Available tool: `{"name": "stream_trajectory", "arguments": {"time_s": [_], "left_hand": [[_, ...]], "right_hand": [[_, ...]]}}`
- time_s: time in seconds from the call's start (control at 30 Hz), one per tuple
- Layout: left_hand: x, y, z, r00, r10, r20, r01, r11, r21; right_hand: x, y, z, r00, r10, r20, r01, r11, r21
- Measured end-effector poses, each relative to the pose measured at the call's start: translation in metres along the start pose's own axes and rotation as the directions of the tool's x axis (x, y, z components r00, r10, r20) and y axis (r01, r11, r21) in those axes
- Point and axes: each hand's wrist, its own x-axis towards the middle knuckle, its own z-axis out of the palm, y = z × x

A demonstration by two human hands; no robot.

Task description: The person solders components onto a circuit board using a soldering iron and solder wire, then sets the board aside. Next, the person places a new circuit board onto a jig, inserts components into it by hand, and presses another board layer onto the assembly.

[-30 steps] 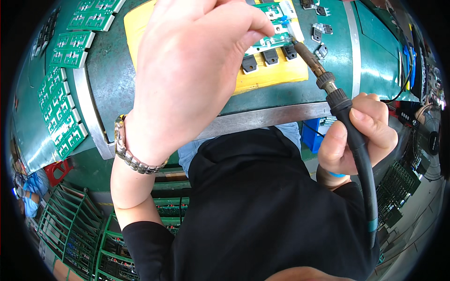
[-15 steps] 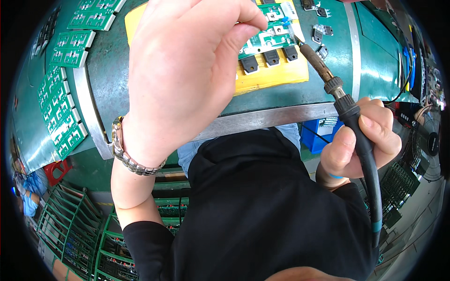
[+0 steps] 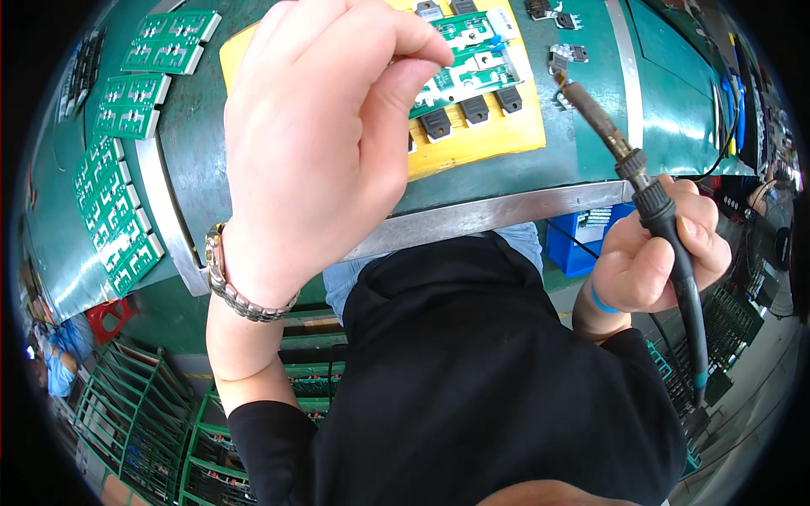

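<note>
green board (image 3: pixel 472 78) on yellow pad (image 3: pixel 485 143), just right of left hand (image 3: pixel 316 126), fingertips pinched (can't tell on what); long axis unclear, left end hidden; left hand nearer; right hand (image 3: pixel 662 257) grips soldering iron (image 3: pixel 654 202), tip right of board

A black-handled soldering iron (image 3: pixel 652 202) with a brown barrel slants up-left, its tip apart from the green circuit board (image 3: pixel 477 78) lying skewed on a yellow pad (image 3: pixel 510 137).
</note>
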Motion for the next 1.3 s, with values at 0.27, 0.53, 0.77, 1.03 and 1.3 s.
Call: {"name": "stream_trajectory", "arguments": {"time_s": [0.27,0.53,0.77,1.03,1.3], "left_hand": [[0.003,0.005,-0.003,0.971,0.072,0.229,-0.109,0.982,0.152],[-0.001,0.008,0.007,0.928,0.164,0.335,-0.201,0.976,0.078],[-0.005,0.005,0.013,0.912,0.198,0.358,-0.277,0.943,0.183],[-0.004,0.01,0.01,0.891,0.149,0.429,-0.282,0.922,0.266],[-0.005,0.01,0.01,0.887,0.135,0.442,-0.283,0.914,0.289]], "right_hand": [[0.001,0.004,0.008,0.992,0.003,0.123,-0.011,0.998,0.066],[0.003,0.003,0.016,0.992,-0.026,0.122,0.02,0.999,0.047],[0.0,0.004,0.02,0.996,-0.036,0.078,0.033,0.999,0.034],[0.001,0.002,0.018,0.995,-0.033,0.094,0.031,0.999,0.013],[0.0,0.002,0.015,0.993,-0.029,0.117,0.027,1.0,0.012]]}}
